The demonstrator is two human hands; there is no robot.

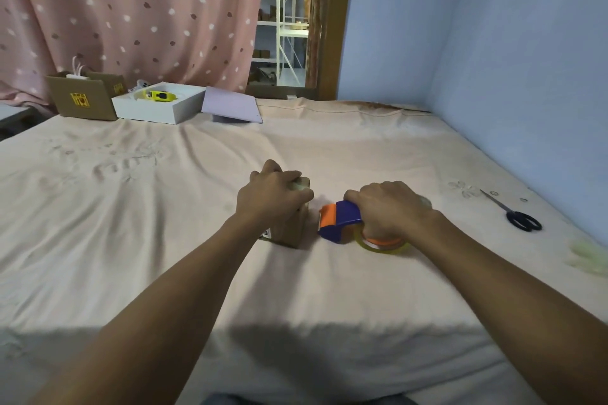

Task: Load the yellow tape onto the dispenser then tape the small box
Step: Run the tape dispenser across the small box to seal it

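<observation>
A small brown cardboard box (292, 227) stands on the pink bedsheet (131, 223) in the middle of the view. My left hand (273, 196) rests on top of it, fingers curled over its upper edge. Just right of the box lies a blue and orange tape dispenser (339, 220), with the yellow tape roll (385, 245) sitting on its wheel. My right hand (391, 207) grips the dispenser from above and hides most of its handle. The dispenser's orange front end points at the box, a small gap between them.
Black scissors (516, 215) lie at the right near the blue wall. A crumpled bit of tape (589, 256) sits at the right edge. At the far left stand a larger cardboard box (82, 99), a white tray (158, 107) with a yellow item, and a lilac lid (230, 105).
</observation>
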